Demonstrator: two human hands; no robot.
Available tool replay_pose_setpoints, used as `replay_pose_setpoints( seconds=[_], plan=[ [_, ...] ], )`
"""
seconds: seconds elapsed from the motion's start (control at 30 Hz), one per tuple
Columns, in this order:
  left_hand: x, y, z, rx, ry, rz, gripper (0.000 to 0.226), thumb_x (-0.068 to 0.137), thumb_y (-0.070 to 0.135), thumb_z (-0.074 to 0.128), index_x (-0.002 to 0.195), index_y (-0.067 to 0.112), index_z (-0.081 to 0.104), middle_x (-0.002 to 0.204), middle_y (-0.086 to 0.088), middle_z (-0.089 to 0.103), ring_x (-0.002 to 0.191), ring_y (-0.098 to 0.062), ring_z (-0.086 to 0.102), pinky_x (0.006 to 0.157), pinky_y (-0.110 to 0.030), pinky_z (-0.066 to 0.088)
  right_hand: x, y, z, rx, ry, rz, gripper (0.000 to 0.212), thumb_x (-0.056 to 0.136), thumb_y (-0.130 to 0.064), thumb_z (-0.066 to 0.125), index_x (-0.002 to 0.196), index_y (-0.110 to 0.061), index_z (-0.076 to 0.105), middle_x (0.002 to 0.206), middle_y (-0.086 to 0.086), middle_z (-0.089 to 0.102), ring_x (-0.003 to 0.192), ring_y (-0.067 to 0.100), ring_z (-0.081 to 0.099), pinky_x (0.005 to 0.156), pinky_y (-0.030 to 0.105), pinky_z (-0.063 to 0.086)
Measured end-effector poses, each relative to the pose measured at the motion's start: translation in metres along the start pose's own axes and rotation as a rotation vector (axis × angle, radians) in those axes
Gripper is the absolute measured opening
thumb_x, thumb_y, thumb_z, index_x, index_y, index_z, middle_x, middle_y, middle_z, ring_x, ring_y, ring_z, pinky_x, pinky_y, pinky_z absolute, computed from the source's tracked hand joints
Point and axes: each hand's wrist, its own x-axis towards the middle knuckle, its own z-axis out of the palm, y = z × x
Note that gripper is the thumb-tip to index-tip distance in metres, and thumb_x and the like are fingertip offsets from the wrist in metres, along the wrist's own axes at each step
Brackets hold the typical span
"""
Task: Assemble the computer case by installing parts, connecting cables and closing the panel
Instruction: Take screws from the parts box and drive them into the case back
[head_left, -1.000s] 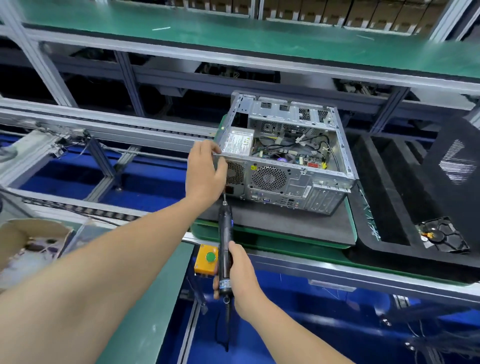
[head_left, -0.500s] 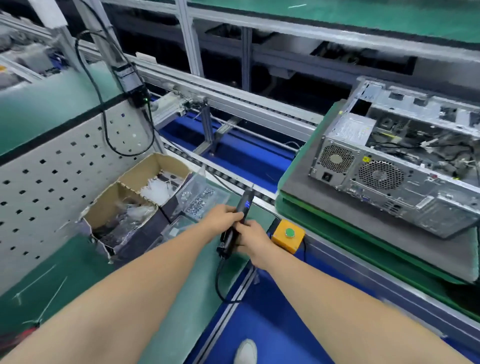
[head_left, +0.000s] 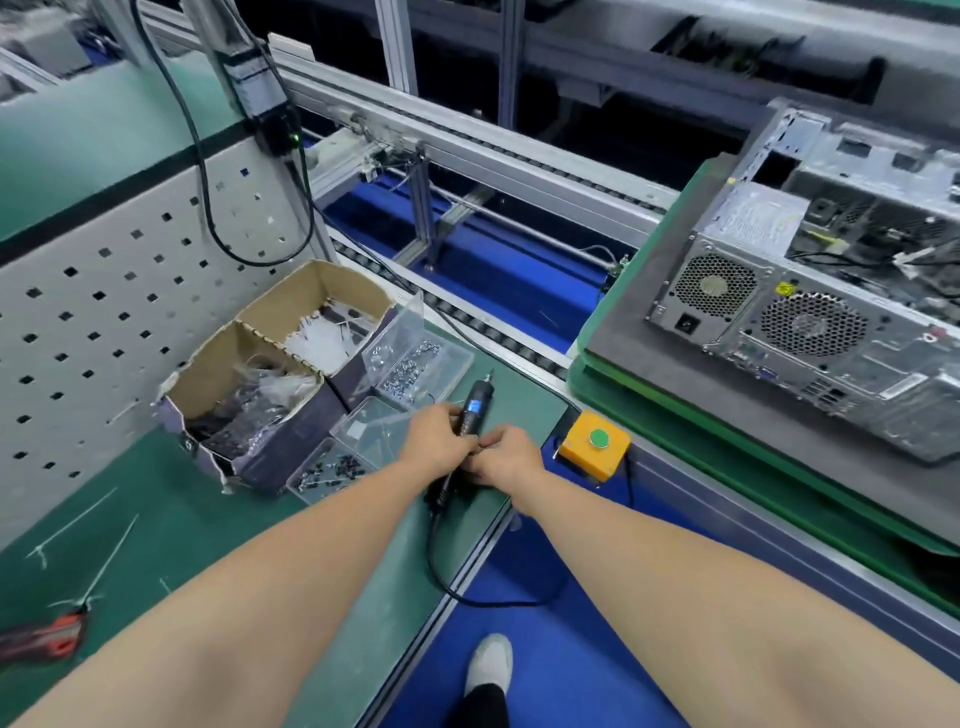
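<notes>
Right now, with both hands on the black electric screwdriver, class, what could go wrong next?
1. The black electric screwdriver has a cord looping off the bench edge near the white shoe; a foot might snag it.
2. The right hand sits beside the yellow box with a green button; it could bump that.
</notes>
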Motion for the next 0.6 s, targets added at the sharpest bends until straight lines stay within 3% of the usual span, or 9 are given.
replay_pose_setpoints(
  seconds=[0.07, 0.17, 0.37, 0.5, 0.6],
  plan=[
    [0.000, 0.000, 0.002, 0.044, 0.032, 0.019, 0.049, 0.080, 0.020, 0.076, 0.127, 0.013, 0.063, 0.108, -0.010, 0.073, 0.103, -0.029, 0.067, 0.083, -0.030, 0.050, -0.001, -0.005, 0.000, -0.065, 0.001, 0.001, 0.025, 0.075, -0.009, 0.079, 0.086, -0.021, 0.059, 0.100, 0.018, 0.076, 0.088, 0.033, 0.076, 0.087, 0.049, 0.063],
    [-0.001, 0.003, 0.005, 0.102, 0.043, 0.052, 0.055, 0.083, 0.020, 0.072, 0.134, 0.012, 0.054, 0.124, -0.014, 0.059, 0.114, -0.034, 0.059, 0.098, -0.042, 0.048, -0.001, -0.008, -0.001, -0.080, 0.005, 0.018, 0.024, 0.079, -0.006, 0.069, 0.097, -0.020, 0.061, 0.107, 0.018, 0.073, 0.100, 0.036, 0.073, 0.092, 0.048, 0.061],
    [0.003, 0.011, 0.008, 0.131, 0.041, 0.065, 0.059, 0.083, 0.021, 0.070, 0.138, 0.014, 0.048, 0.132, -0.012, 0.050, 0.119, -0.033, 0.055, 0.099, -0.046, 0.047, 0.000, -0.004, -0.007, 0.000, 0.009, 0.045, 0.031, 0.084, -0.007, 0.066, 0.113, -0.015, 0.062, 0.115, 0.020, 0.072, 0.107, 0.037, 0.071, 0.095, 0.050, 0.060],
    [0.007, 0.017, 0.012, 0.152, 0.040, 0.063, 0.060, 0.082, 0.019, 0.070, 0.137, 0.012, 0.047, 0.129, -0.013, 0.049, 0.114, -0.033, 0.057, 0.096, -0.046, 0.050, -0.002, -0.005, -0.012, 0.041, 0.015, 0.057, 0.020, 0.087, -0.005, 0.064, 0.101, -0.020, 0.060, 0.117, 0.023, 0.071, 0.105, 0.038, 0.073, 0.087, 0.051, 0.063],
    [0.008, 0.021, 0.016, 0.166, 0.044, 0.031, 0.059, 0.081, 0.021, 0.070, 0.135, 0.013, 0.046, 0.127, -0.011, 0.049, 0.111, -0.032, 0.057, 0.091, -0.045, 0.051, -0.001, -0.004, -0.019, 0.056, 0.008, 0.076, 0.022, 0.090, -0.006, 0.065, 0.107, -0.019, 0.060, 0.120, 0.020, 0.069, 0.104, 0.037, 0.073, 0.081, 0.048, 0.065]
  ],
)
